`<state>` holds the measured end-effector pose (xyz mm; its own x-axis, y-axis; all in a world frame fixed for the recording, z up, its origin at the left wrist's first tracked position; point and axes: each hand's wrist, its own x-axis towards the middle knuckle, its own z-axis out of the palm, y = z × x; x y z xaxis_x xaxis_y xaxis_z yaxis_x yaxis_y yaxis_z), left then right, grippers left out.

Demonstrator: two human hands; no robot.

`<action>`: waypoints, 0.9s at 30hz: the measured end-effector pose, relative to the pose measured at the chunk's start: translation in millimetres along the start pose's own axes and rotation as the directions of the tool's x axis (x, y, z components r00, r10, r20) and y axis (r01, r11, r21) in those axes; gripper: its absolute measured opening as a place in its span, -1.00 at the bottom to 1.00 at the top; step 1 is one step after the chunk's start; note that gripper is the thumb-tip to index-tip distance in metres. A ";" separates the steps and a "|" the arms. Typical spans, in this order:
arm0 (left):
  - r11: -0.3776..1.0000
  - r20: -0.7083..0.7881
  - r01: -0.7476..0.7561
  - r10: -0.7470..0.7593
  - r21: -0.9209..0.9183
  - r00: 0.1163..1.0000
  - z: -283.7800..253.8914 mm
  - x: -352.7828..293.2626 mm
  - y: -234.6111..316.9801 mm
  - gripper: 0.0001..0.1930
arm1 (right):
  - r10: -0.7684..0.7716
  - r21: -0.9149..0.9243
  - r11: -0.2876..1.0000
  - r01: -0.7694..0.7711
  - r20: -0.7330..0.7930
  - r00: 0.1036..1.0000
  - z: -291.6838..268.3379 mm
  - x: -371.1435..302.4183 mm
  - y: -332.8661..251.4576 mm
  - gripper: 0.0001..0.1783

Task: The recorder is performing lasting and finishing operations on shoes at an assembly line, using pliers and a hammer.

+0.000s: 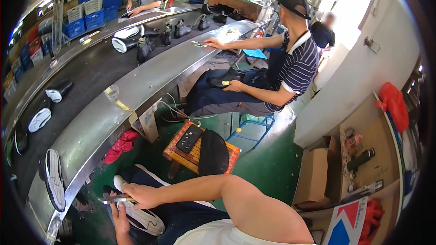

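Observation:
Over my lap lies a dark shoe [152, 221], its pale sole turned up and a dark line drawn on it. My left hand [121, 220] grips the shoe's edge, fingers up against the sole. My right hand [143, 195] is closed round a shiny metal hand tool [113, 198] that looks like pincers. The tool's head reaches over the end of the shoe near my left fingertips; whether it bites on the shoe I cannot tell. Another shoe [55, 180], pale sole up, rests on the metal ledge to the left.
A dark conveyor belt [91, 79] carrying several shoes curves behind the metal ledge [86, 124]. A plastic cup [111, 93] stands on that ledge. Ahead, a low stool [193, 147] bears a phone [190, 138]. One co-worker [290, 68] sits beyond it with a dark shoe. Shelves with a cardboard box [313, 174] are right.

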<state>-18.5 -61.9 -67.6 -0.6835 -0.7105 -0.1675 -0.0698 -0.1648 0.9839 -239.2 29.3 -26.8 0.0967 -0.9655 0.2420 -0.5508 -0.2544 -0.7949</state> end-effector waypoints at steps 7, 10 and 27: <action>0.998 0.069 -0.049 0.045 0.047 0.997 2.5 8.5 -2.5 -0.36 | -0.028 -0.102 0.994 0.041 0.127 0.992 -22.4 21.8 4.9 -0.62; 0.996 0.090 -0.068 0.063 0.052 0.994 3.7 11.8 -6.5 -0.38 | -0.157 -0.170 0.969 0.181 0.144 0.977 -31.9 24.0 -10.6 -0.75; 0.973 -0.097 -0.094 0.116 0.210 0.988 -1.5 -20.1 1.5 -0.42 | 0.221 0.116 0.968 -0.223 0.025 0.975 8.8 27.6 9.2 -0.57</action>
<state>-3.7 -48.9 -62.9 -0.6129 -0.7881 -0.0572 -0.1566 0.0502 0.9864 -234.3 -0.2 -32.4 -0.0069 -0.9989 0.0460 -0.4584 -0.0378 -0.8879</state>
